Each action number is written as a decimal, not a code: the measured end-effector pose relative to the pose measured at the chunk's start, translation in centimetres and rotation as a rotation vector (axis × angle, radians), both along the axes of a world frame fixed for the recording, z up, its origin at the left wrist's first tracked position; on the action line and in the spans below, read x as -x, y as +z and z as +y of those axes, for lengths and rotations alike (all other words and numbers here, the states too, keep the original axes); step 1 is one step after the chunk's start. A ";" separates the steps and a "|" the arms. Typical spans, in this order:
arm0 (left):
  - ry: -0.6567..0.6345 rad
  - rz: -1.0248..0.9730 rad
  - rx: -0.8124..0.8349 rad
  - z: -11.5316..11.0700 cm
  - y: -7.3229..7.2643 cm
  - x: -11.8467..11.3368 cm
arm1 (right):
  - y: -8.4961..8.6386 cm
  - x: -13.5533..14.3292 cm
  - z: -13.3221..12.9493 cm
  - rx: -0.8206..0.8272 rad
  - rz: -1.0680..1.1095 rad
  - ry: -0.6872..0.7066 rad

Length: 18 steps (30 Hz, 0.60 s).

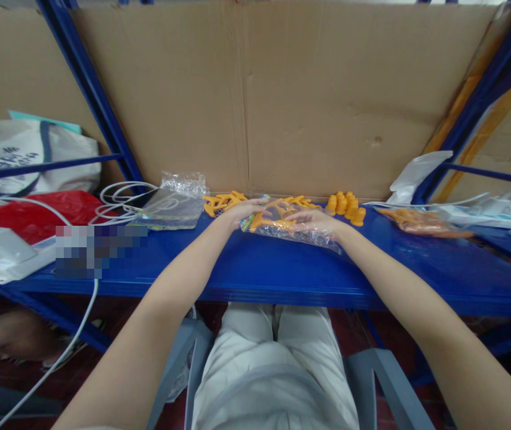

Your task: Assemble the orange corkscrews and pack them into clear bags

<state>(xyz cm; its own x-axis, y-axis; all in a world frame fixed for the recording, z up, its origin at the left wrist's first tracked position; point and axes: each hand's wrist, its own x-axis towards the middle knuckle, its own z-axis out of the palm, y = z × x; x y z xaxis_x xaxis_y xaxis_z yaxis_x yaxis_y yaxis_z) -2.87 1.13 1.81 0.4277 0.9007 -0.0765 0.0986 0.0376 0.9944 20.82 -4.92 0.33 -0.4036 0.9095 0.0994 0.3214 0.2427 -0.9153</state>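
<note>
A clear plastic bag (309, 237) with a colourful printed end lies slanted between my hands, just above the blue tabletop. My left hand (247, 211) is closed on the printed end at its left. Orange plastic pieces (266, 226), branched in shape, show at the bag; how many are inside it I cannot tell. My right hand (315, 222) grips the bag farther right, fingers pointing left by an orange piece. Behind the hands are loose orange branched pieces (225, 200) in a pile. Several orange cup-shaped pieces (345, 205) stand right of it.
Flat clear bags (172, 206) lie left of the pile. Farther left are white cables (123, 200), a red bag (58, 209) and a power strip (26, 257). A bag of orange-brown pieces (421, 222) lies right. Cardboard (282, 101) walls off the blue table (255, 275).
</note>
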 end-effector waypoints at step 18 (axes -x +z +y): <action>0.271 0.085 0.037 0.6 0.1 1.2 | 0.7 0.1 -0.3 -0.006 0.283 -0.315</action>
